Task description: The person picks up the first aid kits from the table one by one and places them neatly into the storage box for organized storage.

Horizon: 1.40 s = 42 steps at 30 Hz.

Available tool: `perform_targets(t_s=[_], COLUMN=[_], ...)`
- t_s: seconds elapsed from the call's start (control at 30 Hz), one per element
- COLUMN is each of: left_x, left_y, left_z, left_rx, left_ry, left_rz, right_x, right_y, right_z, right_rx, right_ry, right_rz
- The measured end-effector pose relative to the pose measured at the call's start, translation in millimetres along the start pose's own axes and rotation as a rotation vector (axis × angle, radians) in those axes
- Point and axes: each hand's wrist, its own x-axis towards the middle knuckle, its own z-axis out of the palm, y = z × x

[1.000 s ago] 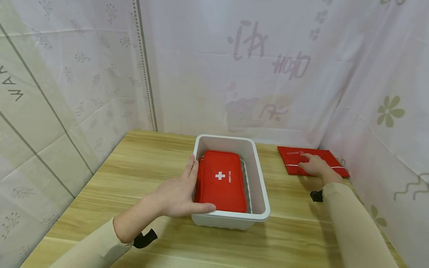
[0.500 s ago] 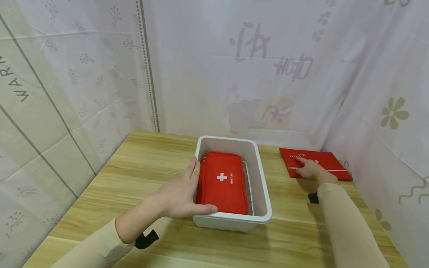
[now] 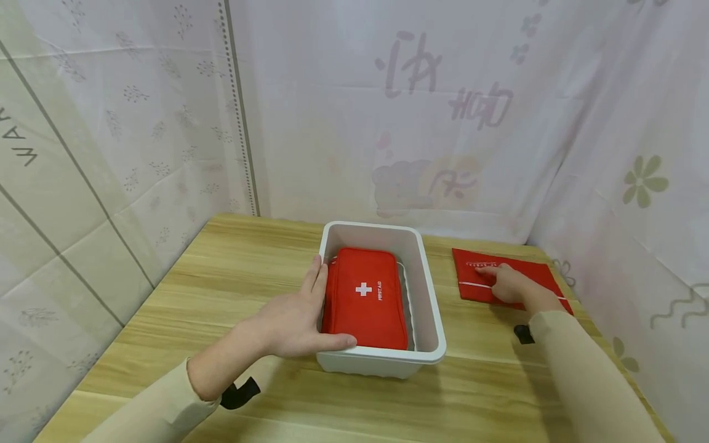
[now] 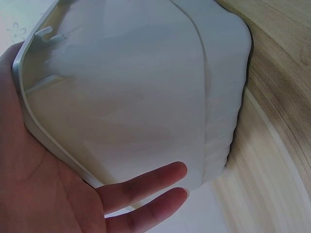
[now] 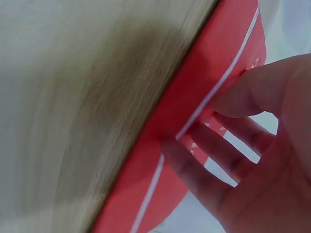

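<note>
A red pouch with a white cross and "FIRST AID" lettering (image 3: 371,317) lies in a white plastic bin (image 3: 434,301). My left hand (image 3: 293,317) rests at the bin's near left corner, thumb along the front rim. In the left wrist view its fingers (image 4: 146,182) extend along the bin's outer wall. Farther right, a flat red pouch (image 3: 532,272) with a white stripe and small white print lies on the table. My right hand (image 3: 512,286) touches its upper face, index finger stretched out. In the right wrist view, thumb and fingers stand apart on the red fabric.
The wooden table (image 3: 221,289) reaches back to a patterned curtain (image 3: 332,123), which also hangs at both sides. The striped pouch lies by the table's right edge. A grey item with a pale edge (image 3: 408,307) shows under the first-aid pouch.
The striped red pouch has slid slightly left and toward me and turned a little clockwise, with my right hand on it. My left hand and the bin stay in place.
</note>
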Motion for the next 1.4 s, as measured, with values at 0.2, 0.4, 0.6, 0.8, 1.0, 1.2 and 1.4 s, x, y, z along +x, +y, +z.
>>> perform_targets(t_s=[0.2,0.4,0.6,0.8,1.0,1.2,1.4], left_x=[-0.1,0.0,-0.4,-0.3,-0.3,-0.5,-1.2], left_y=[1.0,1.5,1.5,1.3,1.1,1.2,1.6], left_z=[-0.4,-0.4,0.1,0.2,-0.5,-1.7,-1.5], left_rx=[0.008,0.007,0.006,0.005,0.005,0.004,0.006], left_ry=[0.0,0.006,0.006,0.006,0.002,0.0,0.004], left_rz=[0.004,0.001,0.001,0.0,-0.002,0.001,0.001], right_x=[-9,-9,-13,-16,-21,-31,-39], right_y=[-1,-3,-10,-16,-17,-19,-24], right_z=[2,2,1,2,1,-6,-4], right_rx=[0.009,-0.069,-0.156,-0.163,-0.1,0.005,-0.022], right_ry=[-0.03,0.047,0.083,0.079,0.064,-0.027,-0.027], right_rz=[-0.018,-0.095,-0.148,-0.155,-0.16,-0.143,-0.167])
